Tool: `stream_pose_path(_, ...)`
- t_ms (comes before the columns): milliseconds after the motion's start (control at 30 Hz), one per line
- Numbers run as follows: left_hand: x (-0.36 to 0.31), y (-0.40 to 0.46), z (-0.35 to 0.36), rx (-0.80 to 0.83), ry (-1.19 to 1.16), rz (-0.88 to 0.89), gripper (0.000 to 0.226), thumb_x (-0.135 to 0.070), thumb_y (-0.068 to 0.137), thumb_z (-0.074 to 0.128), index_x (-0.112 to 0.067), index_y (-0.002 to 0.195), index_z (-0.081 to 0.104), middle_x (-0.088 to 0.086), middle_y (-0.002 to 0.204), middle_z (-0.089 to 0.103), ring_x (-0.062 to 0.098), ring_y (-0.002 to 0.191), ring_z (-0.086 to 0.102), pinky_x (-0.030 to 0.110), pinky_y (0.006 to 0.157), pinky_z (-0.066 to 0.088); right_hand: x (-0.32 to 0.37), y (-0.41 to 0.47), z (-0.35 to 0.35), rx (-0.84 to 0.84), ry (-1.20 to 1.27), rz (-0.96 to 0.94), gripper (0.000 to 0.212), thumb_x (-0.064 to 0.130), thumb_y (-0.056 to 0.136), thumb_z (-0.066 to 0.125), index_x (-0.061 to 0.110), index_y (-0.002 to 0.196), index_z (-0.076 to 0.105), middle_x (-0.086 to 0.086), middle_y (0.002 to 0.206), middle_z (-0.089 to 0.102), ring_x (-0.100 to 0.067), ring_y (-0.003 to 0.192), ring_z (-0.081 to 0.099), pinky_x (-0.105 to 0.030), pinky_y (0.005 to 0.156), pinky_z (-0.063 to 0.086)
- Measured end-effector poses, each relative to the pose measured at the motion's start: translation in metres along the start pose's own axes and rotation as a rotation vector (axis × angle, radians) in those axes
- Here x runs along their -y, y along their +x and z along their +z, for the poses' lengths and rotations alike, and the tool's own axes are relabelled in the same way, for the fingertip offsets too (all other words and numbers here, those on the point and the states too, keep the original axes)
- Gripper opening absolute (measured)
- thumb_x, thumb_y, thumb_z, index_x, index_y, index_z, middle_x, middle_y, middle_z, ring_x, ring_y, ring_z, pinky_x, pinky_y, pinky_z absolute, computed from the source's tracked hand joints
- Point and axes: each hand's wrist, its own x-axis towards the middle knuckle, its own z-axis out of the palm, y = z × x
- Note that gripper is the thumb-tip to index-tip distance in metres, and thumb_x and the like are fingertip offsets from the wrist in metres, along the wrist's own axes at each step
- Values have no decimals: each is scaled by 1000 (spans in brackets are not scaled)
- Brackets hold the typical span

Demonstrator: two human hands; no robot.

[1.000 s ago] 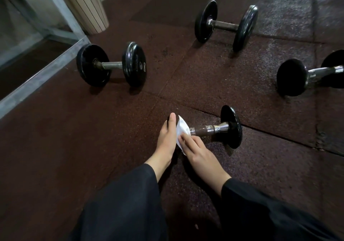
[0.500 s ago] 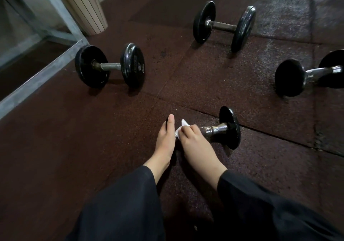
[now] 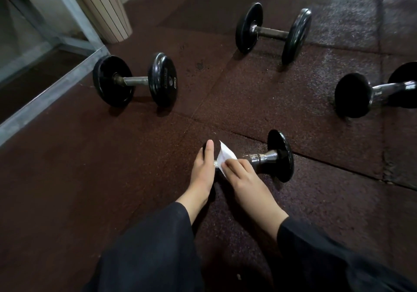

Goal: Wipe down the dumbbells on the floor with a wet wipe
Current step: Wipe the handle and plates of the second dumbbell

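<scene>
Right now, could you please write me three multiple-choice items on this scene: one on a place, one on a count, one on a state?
1. Where is the wet wipe?
A. On the nearest dumbbell's handle
B. Flat on the floor
C. On the bin

2. How many dumbbells show?
A. Two
B. Four
C. Six

3. What is the left hand doing?
A. Hanging free
B. Resting on the nearest dumbbell's left end
C. Holding the wipe

Answers: 1 A, the right hand presses it on the nearest dumbbell; 2 B, four lie on the floor; 3 B, it covers that end.
</scene>
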Motion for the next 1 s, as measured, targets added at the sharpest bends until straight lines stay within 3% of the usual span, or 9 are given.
stream_pose_path(133, 2, 1, 0, -1, -3, -24, 59, -53, 93, 36, -18, 141, 42, 2, 145, 45, 17, 133, 41, 34, 115, 28, -10, -19, 10, 30, -8, -46, 45, 12, 80, 39, -7, 112, 63, -8, 119, 42, -21, 101, 42, -33, 65, 59)
stream_pose_path(233, 2, 3, 0, -10, -4, -23, 58, -51, 94, 36, -17, 141, 40, 2, 147, 42, 17, 135, 38, 27, 114, 25, -13, -26, 8, -21, -38, -50, 41, 10, 82, 41, -8, 112, 63, -9, 116, 42, -22, 101, 44, -32, 76, 57)
stream_pose_path(333, 2, 3, 0, -1, 5, -10, 57, -50, 95, 34, -18, 142, 39, 0, 148, 40, 16, 137, 35, 20, 103, 24, -21, -32, 4, -138, -70, 111, 38, 0, 78, 51, -11, 112, 61, -15, 113, 41, -27, 99, 44, -34, 80, 54)
stream_pose_path(400, 4, 5, 1, -2, 5, -11, 58, -51, 95, 34, -19, 142, 39, 0, 149, 39, 16, 137, 35, 22, 105, 24, -24, -30, 4, -158, -102, 197, 39, -3, 77, 45, -14, 112, 59, -18, 113, 40, -29, 99, 43, -37, 80, 54)
stream_pose_path(500, 3, 6, 2, -12, -4, -11, 58, -51, 95, 34, -17, 142, 39, 0, 149, 39, 15, 137, 34, 22, 106, 24, -20, -14, -2, -117, -151, 248, 41, -3, 74, 40, -11, 108, 61, -18, 107, 48, -27, 93, 45, -34, 76, 54)
stream_pose_path(600, 1, 7, 2, -13, -7, -24, 60, -52, 95, 34, -16, 142, 39, 2, 149, 38, 16, 137, 35, 26, 111, 24, -17, 6, -11, -74, -112, 300, 36, -16, 58, 67, -7, 93, 66, -20, 93, 61, -33, 81, 59, -37, 71, 56)
stream_pose_path(667, 1, 7, 2, -12, -8, -29, 60, -52, 94, 34, -16, 142, 39, 2, 149, 38, 17, 137, 34, 27, 111, 24, -17, 13, -16, -16, -119, 300, 38, -15, 49, 75, -5, 85, 68, -20, 88, 64, -35, 74, 62, -38, 68, 56)
stream_pose_path(833, 4, 5, 0, -13, 2, -18, 59, -52, 94, 34, -18, 142, 39, 0, 149, 38, 15, 138, 34, 23, 107, 24, -12, -5, -24, 20, -137, 430, 40, -15, 59, 61, -11, 99, 63, -24, 94, 60, -35, 87, 55, -43, 74, 53)
stream_pose_path(1000, 4, 6, 1, -12, 3, -20, 60, -53, 94, 34, -18, 143, 38, 0, 150, 37, 16, 138, 33, 24, 108, 23, -12, 1, -27, 101, -282, 430, 38, -8, 53, 69, -11, 90, 67, -24, 83, 64, -34, 71, 58, -38, 67, 56)
